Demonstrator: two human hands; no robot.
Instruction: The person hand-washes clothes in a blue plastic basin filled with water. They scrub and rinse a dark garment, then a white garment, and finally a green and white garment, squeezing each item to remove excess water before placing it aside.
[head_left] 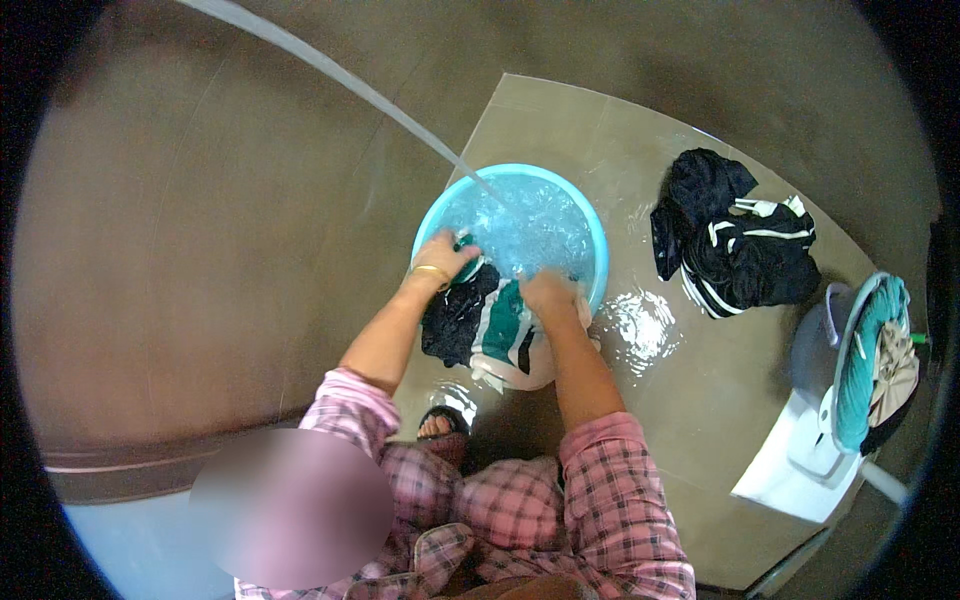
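Note:
A light blue round basin [598, 240] stands on the wet floor, holding water into which a thin stream [375, 97] pours from the upper left. Over its near rim hangs a wet garment [505, 318] in green, white and black. My left hand [447, 260], with a gold bangle at the wrist, is closed on a green and white part of the garment at the basin's left side. At the near right rim, my right hand [550, 296] grips the same garment, its fingers partly blurred and turned from view. Part of the cloth is hidden under the hands.
A heap of black clothes with white stripes [745, 235] lies on the floor to the right. Beyond it stands a grey bucket [818, 345] topped with teal and beige cloth [875, 370]. A white board-like object [785, 470] lies beside the bucket. My sandalled foot [440, 424] is close to the basin.

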